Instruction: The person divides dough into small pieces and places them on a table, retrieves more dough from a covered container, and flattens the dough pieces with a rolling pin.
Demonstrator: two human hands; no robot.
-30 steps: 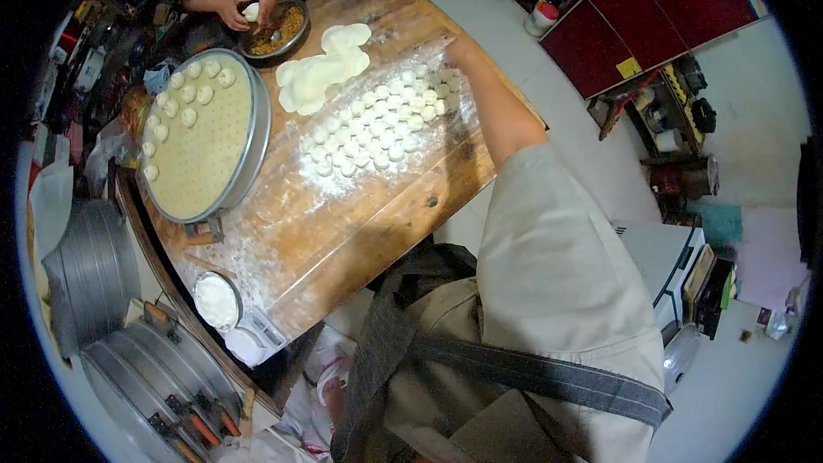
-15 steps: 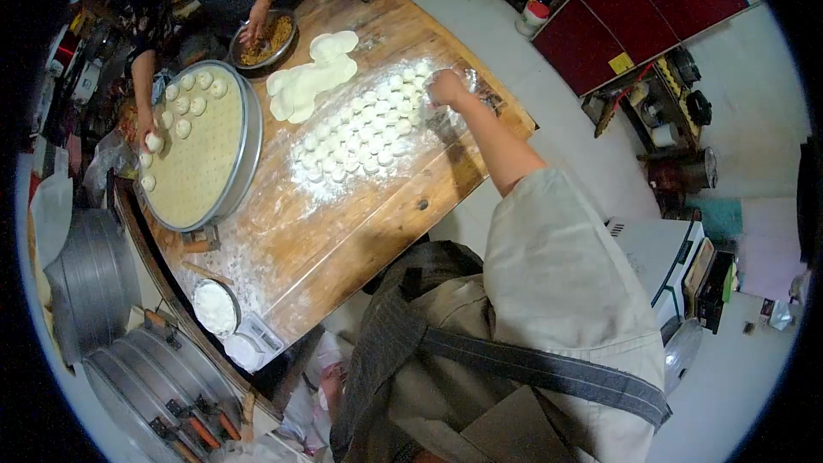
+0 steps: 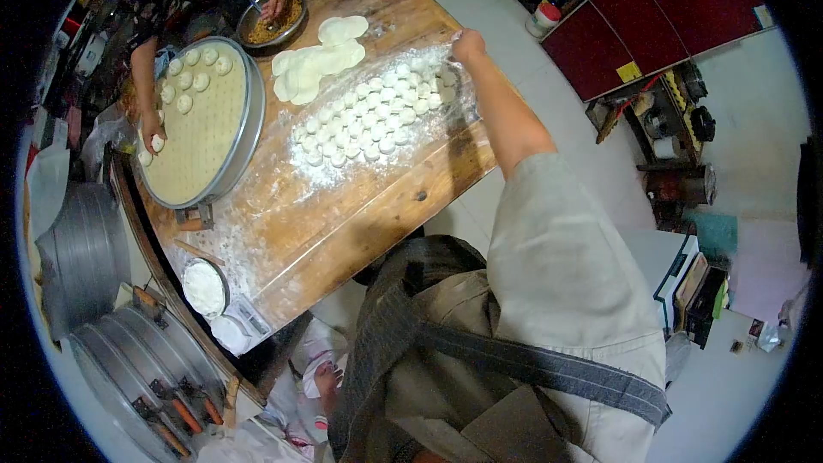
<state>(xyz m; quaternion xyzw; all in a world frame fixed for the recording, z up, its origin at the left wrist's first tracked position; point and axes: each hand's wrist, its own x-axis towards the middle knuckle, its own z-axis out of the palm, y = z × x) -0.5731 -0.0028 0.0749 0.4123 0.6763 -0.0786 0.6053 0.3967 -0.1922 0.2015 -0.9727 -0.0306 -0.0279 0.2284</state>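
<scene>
My right hand (image 3: 467, 45), its fingers closed, is at the far right edge of the wooden table, at the end of the dough pieces. It appears to grip the edge of a clear plastic sheet (image 3: 464, 101), wrinkled and hard to make out. Beside it many small round dough pieces (image 3: 369, 120) lie in rows on a floured patch. Flat, overlapping dough wrappers (image 3: 304, 73) rest behind them. I cannot see my left hand.
Across the table (image 3: 343, 244) a co-worker has one hand in a bowl of filling (image 3: 283, 26) and the other at filled buns (image 3: 184, 103) on a round steamer tray (image 3: 201, 154). A flour bowl (image 3: 204, 287), a scale (image 3: 249, 317) and stacked steamers (image 3: 129, 369) are nearer left.
My right hand has moved away from me, towards the table's far right edge. The co-worker's left-side hand has shifted lower along the tray. My view has tilted slightly.
</scene>
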